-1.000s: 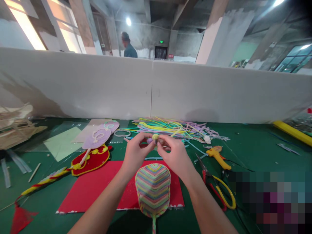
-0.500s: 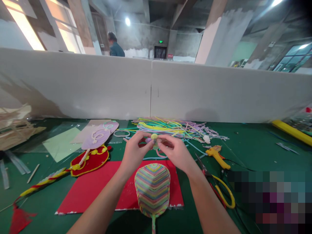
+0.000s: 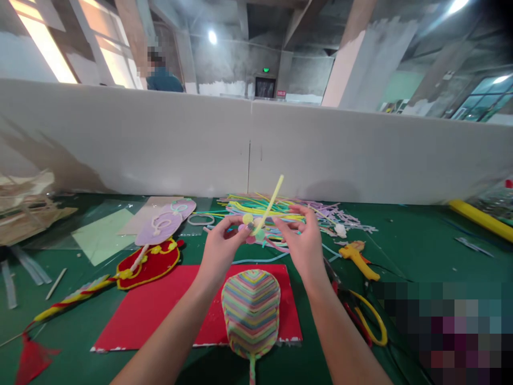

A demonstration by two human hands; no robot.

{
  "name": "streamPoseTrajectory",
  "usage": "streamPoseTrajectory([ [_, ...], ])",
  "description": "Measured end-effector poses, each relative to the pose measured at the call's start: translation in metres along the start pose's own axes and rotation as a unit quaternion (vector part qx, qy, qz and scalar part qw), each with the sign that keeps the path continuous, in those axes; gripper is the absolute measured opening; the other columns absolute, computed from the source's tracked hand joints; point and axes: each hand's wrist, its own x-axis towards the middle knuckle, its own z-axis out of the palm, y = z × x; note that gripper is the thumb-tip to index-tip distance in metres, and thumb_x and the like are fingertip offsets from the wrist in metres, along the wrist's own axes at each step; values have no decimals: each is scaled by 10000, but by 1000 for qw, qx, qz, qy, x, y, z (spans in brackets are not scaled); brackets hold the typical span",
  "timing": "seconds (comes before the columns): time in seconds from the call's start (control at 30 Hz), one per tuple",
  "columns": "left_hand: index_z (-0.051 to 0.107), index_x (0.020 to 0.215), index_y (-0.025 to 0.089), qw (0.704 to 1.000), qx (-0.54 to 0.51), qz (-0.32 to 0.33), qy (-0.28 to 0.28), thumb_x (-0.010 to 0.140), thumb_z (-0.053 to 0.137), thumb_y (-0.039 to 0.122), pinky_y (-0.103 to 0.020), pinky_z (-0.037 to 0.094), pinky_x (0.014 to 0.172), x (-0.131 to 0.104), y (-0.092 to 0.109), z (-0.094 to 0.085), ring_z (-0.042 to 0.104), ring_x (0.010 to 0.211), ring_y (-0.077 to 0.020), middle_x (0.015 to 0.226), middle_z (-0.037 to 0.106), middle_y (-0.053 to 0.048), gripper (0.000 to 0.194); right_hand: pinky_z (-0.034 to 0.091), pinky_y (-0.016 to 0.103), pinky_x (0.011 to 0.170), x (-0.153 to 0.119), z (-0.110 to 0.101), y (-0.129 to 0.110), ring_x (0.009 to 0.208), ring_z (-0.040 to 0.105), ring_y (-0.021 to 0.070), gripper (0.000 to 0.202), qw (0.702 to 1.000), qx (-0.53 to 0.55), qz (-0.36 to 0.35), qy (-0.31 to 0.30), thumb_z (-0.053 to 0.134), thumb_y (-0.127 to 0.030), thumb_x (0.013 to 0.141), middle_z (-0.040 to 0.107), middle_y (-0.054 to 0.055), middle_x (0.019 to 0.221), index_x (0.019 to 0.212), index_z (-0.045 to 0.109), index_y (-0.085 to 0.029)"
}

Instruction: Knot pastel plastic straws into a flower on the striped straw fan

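My left hand (image 3: 225, 240) is closed, pinching a small cluster of fuzzy pipe-cleaner pieces (image 3: 259, 234) in yellow, lilac, pink and green. A straight pale yellow pipe cleaner (image 3: 274, 197) sticks up from the cluster, slanting to the right. Just right of it, my right hand (image 3: 301, 235) has its thumb and forefinger apart, the thumb tip close to the yellow stem. Whether that thumb touches the stem is hard to tell. Below both hands lies a striped pastel pipe-cleaner fan (image 3: 251, 310) on a red board (image 3: 168, 315).
Behind my hands spreads a pile of coloured pipe cleaners (image 3: 256, 206). On the right are a yellow glue gun (image 3: 356, 259) and yellow-handled scissors (image 3: 374, 321). A red and yellow fan (image 3: 148, 264) lies left, beside green paper (image 3: 106, 238). A white partition (image 3: 160, 144) closes the back.
My right hand has come off the cluster and moved right, its fingers parting. The cluster has turned, so the yellow stem now shows upright. A person in the background has moved left.
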Motion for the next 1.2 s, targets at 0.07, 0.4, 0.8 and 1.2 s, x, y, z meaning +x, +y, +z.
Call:
streamPoseTrajectory([
  [0.07, 604, 849, 167, 1000, -13, -1, -4, 652, 697, 390, -231, 515, 627, -1, -1, 2, 625, 614, -114, 792, 637, 4, 312, 484, 247, 445, -1, 4, 0, 647, 575, 139, 495, 998, 37, 42, -43, 698, -436, 630, 551, 89, 1086, 1033, 519, -211],
  [0.4, 596, 920, 163, 997, -3, -14, -79, 665, 689, 340, -303, 547, 686, -2, -4, 4, 656, 716, -169, 854, 657, -30, 324, 481, 274, 662, -1, 2, -4, 724, 595, 151, 180, 978, 102, 36, -176, 659, -340, 699, 658, 21, 800, 802, 638, -193],
  [0.8, 561, 887, 169, 985, -33, -55, -159, 678, 687, 287, -334, 527, 766, -7, 0, 7, 681, 768, -193, 824, 680, -25, 271, 455, 279, 674, 5, -5, -4, 703, 580, 147, 219, 956, 185, 109, -200, 727, -329, 617, 644, 7, 738, 760, 648, -183],
  [1.2, 535, 901, 182, 983, -20, -4, -185, 705, 665, 325, -332, 517, 756, -5, -6, 7, 677, 796, -200, 842, 689, -36, 275, 325, 209, 454, 3, -4, -4, 535, 473, 86, 257, 964, 156, 143, -160, 730, -360, 603, 585, -8, 653, 739, 643, -160],
])
